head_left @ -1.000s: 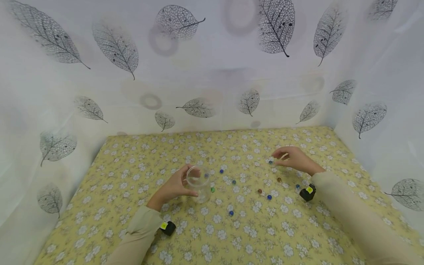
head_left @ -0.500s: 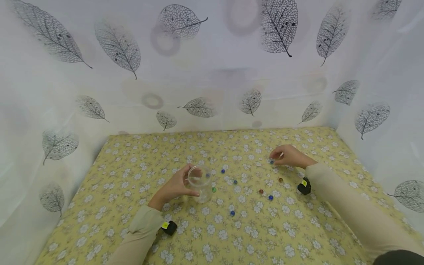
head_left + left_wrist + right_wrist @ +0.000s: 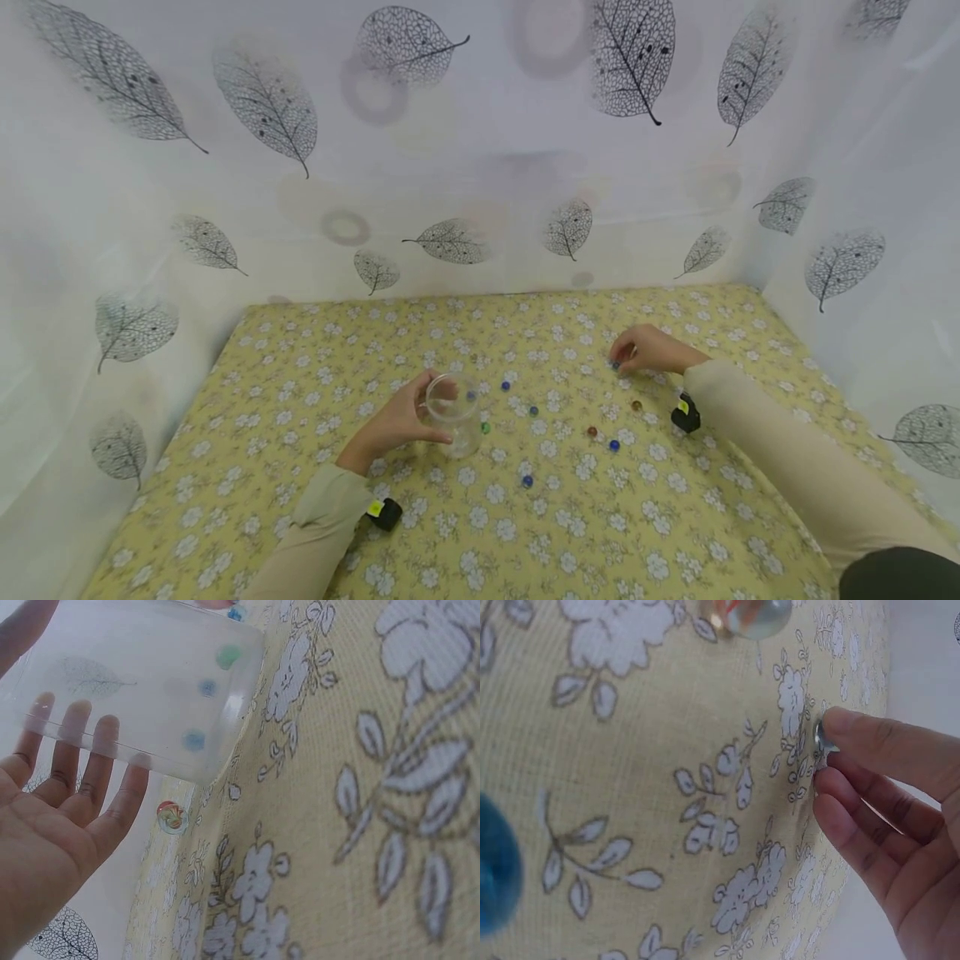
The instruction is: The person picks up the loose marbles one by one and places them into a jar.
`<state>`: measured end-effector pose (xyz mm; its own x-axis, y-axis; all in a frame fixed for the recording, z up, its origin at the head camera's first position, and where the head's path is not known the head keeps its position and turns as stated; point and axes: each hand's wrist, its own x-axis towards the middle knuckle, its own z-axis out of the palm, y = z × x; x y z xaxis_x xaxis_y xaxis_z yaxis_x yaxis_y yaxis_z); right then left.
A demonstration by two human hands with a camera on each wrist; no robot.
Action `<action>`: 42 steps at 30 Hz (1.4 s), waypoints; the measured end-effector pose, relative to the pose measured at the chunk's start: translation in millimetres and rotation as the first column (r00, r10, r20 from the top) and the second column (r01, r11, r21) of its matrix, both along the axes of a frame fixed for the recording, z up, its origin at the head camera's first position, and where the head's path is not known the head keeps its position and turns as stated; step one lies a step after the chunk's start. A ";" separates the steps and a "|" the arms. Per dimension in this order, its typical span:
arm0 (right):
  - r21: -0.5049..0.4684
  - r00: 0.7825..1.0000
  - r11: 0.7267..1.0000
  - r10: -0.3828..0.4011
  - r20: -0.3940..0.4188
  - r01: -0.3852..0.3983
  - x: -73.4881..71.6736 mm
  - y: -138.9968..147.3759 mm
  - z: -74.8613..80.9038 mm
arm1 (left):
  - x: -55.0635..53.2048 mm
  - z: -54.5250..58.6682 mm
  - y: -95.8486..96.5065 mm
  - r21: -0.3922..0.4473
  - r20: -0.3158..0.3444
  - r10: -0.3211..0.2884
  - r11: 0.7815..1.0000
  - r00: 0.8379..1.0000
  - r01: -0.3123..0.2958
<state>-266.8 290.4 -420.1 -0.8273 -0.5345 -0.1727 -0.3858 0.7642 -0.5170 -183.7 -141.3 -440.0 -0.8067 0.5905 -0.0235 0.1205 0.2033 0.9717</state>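
Note:
My left hand [image 3: 401, 417] holds a clear, empty-looking jar [image 3: 459, 429] around its side, with the fingers along the far wall and the thumb in front. The left wrist view shows fingertips pressed to the see-through wall of the jar [image 3: 150, 682], and marbles show through it. At the right, my right hand [image 3: 651, 348] reaches down to the cloth and pinches a bluish glass marble [image 3: 823, 737] between thumb and fingers. In the head view that marble [image 3: 616, 365] peeks out at the fingertips.
Several loose marbles lie between the hands, among them a blue marble [image 3: 528, 482], a reddish marble [image 3: 592, 432], an amber marble [image 3: 637, 406] and a green marble [image 3: 485, 428]. A yellow flowered cloth [image 3: 300, 500] covers the table. White leaf-print curtains [image 3: 480, 150] enclose it.
My right hand has come in on the bluish marble, its fingers drawing together on it. My left hand and the jar stay in place.

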 end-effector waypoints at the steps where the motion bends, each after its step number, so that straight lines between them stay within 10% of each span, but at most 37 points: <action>1: 0.001 1.000 1.000 -0.004 0.005 0.004 -0.2 -0.2 -0.4 | -0.2 -0.2 -0.1 -0.002 -0.003 -0.001 1.000 1.000 0.001; 26: -0.014 0.999 0.999 -0.033 -0.008 0.033 0.8 -0.2 -3.7 | 1.4 1.1 0.0 0.005 0.012 -0.005 1.000 1.000 0.005; 42: -0.083 0.987 0.995 -0.068 -0.148 0.056 17.4 -11.9 32.6 | 2.0 -0.2 -0.5 0.016 -0.006 -0.016 1.000 1.000 0.016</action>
